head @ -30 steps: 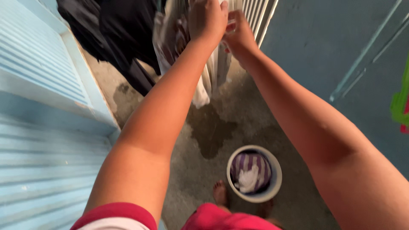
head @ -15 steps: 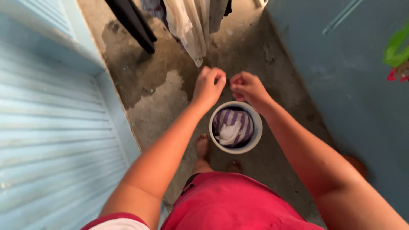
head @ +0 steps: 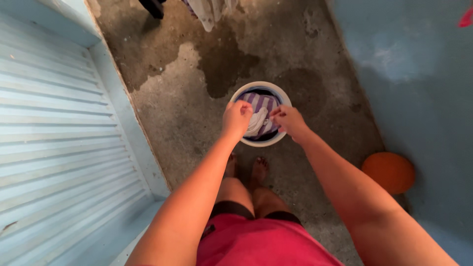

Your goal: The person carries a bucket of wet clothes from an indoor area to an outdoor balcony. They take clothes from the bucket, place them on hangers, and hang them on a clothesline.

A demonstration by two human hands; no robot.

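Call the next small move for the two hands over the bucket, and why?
Probably close both hands on the white cloth and lift it. Left hand and right hand sit at the white bucket rim, either side of that cloth, which lies on top of the purple striped cloth. No grip is visible yet.

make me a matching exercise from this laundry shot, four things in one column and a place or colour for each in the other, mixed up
Things:
1. white bucket
2. striped cloth
3. orange round object
4. hanging garments

Descriptions:
A. purple and white, inside the bucket
B. by the blue wall on the right
C. at the top edge, above the wet patch
D. on the concrete floor under both hands

Pairs: 1-D, 2-A, 3-B, 4-C
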